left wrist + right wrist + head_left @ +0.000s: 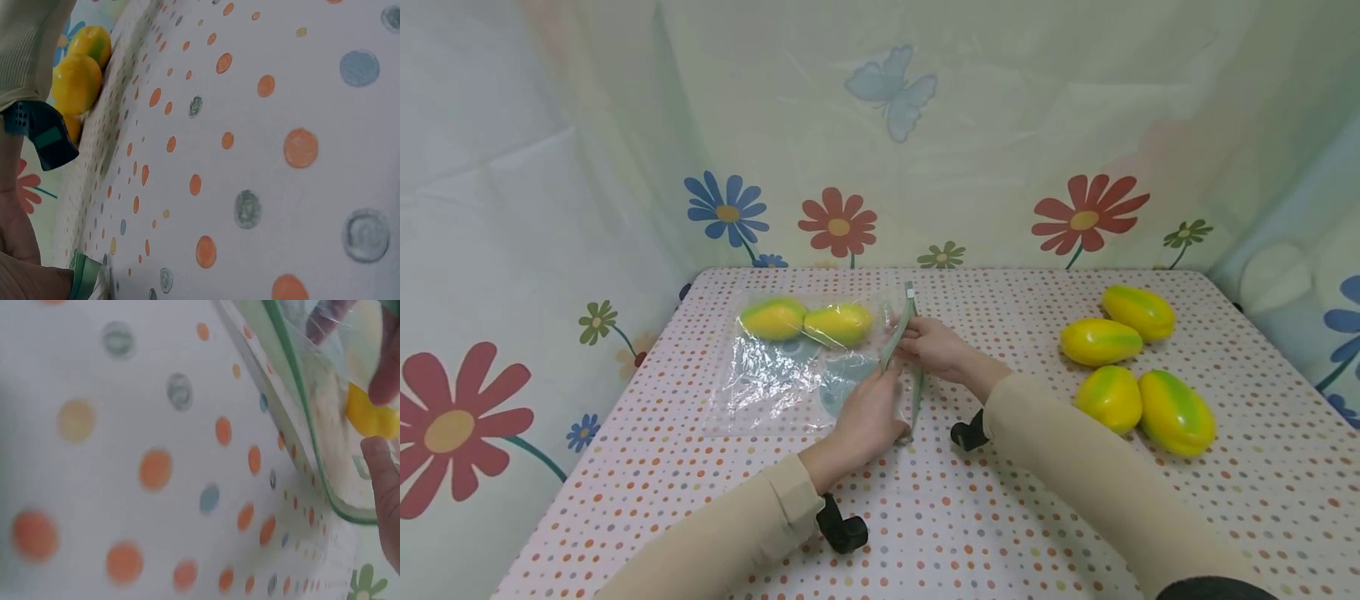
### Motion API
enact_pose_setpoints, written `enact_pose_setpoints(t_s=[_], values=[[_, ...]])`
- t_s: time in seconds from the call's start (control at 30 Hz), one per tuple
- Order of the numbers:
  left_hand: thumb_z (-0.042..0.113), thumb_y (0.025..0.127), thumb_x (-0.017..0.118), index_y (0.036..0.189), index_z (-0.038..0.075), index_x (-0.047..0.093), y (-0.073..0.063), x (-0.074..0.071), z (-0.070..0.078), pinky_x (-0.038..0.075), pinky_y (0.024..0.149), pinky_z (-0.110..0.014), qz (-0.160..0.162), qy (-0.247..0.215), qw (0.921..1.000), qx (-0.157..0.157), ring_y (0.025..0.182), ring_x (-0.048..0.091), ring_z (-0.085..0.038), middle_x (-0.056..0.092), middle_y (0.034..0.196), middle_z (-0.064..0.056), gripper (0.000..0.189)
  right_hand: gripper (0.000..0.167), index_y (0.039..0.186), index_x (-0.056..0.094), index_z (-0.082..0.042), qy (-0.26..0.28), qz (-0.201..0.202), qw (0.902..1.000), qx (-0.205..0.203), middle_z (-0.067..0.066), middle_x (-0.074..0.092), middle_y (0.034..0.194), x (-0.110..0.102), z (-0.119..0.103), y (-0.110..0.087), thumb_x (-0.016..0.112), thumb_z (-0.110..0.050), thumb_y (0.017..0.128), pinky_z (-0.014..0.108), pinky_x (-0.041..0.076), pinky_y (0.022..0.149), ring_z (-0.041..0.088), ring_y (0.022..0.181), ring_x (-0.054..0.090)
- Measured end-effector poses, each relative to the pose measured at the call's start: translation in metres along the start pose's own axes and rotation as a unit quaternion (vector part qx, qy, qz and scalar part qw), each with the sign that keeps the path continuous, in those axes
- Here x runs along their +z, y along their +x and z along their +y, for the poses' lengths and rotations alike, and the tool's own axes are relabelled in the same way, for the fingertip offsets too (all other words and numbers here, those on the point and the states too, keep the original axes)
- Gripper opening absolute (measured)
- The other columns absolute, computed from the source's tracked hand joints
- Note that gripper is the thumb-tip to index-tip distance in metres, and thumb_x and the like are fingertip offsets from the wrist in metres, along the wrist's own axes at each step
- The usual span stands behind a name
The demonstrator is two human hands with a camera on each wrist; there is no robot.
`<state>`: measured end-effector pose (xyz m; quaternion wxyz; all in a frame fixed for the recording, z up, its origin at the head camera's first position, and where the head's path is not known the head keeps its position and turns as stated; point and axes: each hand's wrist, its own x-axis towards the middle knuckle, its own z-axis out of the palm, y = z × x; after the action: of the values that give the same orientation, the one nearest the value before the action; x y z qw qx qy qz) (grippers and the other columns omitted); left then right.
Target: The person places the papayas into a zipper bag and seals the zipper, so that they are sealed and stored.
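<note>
A clear zip bag point(775, 392) with a green-edged mouth lies on the table, holding two yellow papayas point(838, 323) streaked with green. At the near part of its mouth, my left hand point(868, 412) grips the rim; the left wrist view shows its thumb against the green edge point(84, 275). My right hand point(934, 346) is at the far part of the mouth. Seen from the right wrist, the mouth gapes, and that hand's thumb and fingers point(389, 375) are spread apart beside it. The green strip partly hides the right fingertips in the head view.
Several more papayas point(1101, 342) lie grouped on the right of the table, beyond my right forearm. A dotted cloth point(1000, 517) covers the tabletop. Flower-printed curtains point(985, 150) stand at the back and sides. Black wrist devices point(842, 529) hang below both sleeves.
</note>
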<state>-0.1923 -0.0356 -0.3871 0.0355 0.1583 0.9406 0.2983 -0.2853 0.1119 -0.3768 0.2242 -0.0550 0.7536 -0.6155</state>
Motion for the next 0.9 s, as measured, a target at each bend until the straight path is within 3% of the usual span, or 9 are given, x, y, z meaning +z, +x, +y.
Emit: enact_pose_setpoints(t_s=[0.17, 0.43, 0.53, 0.6, 0.77, 0.87, 0.9], values=[[0.006, 0.075, 0.087, 0.151, -0.004, 0.042, -0.002, -0.001, 0.000, 0.040, 0.117, -0.052, -0.002, -0.015, 0.9998, -0.013, 0.142, 0.046, -0.042, 0.039, 0.159, -0.026, 0.088, 0.049, 0.154, 0.033, 0.008, -0.044, 0.014, 0.9989, 0.012, 0.027, 0.047, 0.153, -0.020, -0.001, -0.022, 0.045, -0.005, 0.108, 0.039, 0.044, 0.115, 0.034, 0.141, 0.051], [0.004, 0.073, 0.088, 0.147, -0.003, 0.045, -0.005, -0.002, -0.002, 0.042, 0.116, -0.051, 0.003, -0.019, 0.9997, -0.017, 0.140, 0.049, -0.041, 0.043, 0.156, -0.024, 0.086, 0.051, 0.152, 0.040, 0.000, -0.124, 0.039, 0.9914, 0.004, 0.025, 0.054, 0.148, -0.066, -0.016, -0.076, 0.054, -0.018, 0.107, 0.047, 0.044, 0.114, 0.036, 0.134, 0.057], [0.005, 0.074, 0.088, 0.148, -0.003, 0.044, -0.005, -0.001, -0.001, 0.041, 0.117, -0.051, -0.004, -0.024, 0.9995, -0.017, 0.142, 0.047, -0.041, 0.041, 0.158, -0.024, 0.087, 0.051, 0.153, 0.039, -0.001, -0.144, 0.059, 0.9877, -0.010, 0.025, 0.051, 0.150, -0.092, -0.019, -0.104, 0.051, -0.023, 0.108, 0.041, 0.047, 0.111, 0.033, 0.133, 0.059], [0.005, 0.074, 0.088, 0.149, -0.003, 0.044, -0.006, -0.001, 0.000, 0.040, 0.117, -0.051, -0.007, -0.025, 0.9995, -0.016, 0.143, 0.045, -0.042, 0.040, 0.159, -0.025, 0.087, 0.053, 0.154, 0.037, -0.003, -0.159, 0.081, 0.9838, -0.017, 0.023, 0.051, 0.151, -0.111, -0.018, -0.124, 0.049, -0.027, 0.109, 0.032, 0.052, 0.106, 0.022, 0.126, 0.064], [0.006, 0.075, 0.087, 0.150, -0.003, 0.042, -0.007, -0.002, -0.001, 0.040, 0.117, -0.052, -0.009, -0.022, 0.9995, -0.018, 0.144, 0.044, -0.043, 0.036, 0.161, -0.025, 0.089, 0.058, 0.156, 0.035, -0.002, -0.184, 0.144, 0.9721, -0.021, -0.017, 0.066, 0.125, -0.159, -0.005, -0.169, 0.045, -0.036, 0.109, 0.012, 0.053, 0.089, -0.011, 0.102, 0.064], [0.005, 0.075, 0.087, 0.151, -0.004, 0.041, -0.008, -0.004, -0.002, 0.040, 0.116, -0.052, -0.008, -0.022, 0.9995, -0.020, 0.144, 0.044, -0.043, 0.035, 0.161, -0.025, 0.089, 0.062, 0.156, 0.030, 0.002, -0.205, 0.180, 0.9619, -0.015, -0.038, 0.059, 0.106, -0.181, 0.005, -0.195, 0.044, -0.036, 0.109, 0.009, 0.052, 0.082, -0.016, 0.096, 0.062], [0.005, 0.075, 0.087, 0.151, -0.004, 0.041, -0.008, -0.004, -0.003, 0.040, 0.116, -0.052, -0.007, -0.022, 0.9995, -0.020, 0.144, 0.044, -0.043, 0.035, 0.161, -0.025, 0.089, 0.064, 0.157, 0.027, 0.002, -0.216, 0.190, 0.9577, -0.004, -0.040, 0.057, 0.103, -0.186, 0.008, -0.204, 0.043, -0.038, 0.109, 0.015, 0.055, 0.088, -0.017, 0.094, 0.061]])
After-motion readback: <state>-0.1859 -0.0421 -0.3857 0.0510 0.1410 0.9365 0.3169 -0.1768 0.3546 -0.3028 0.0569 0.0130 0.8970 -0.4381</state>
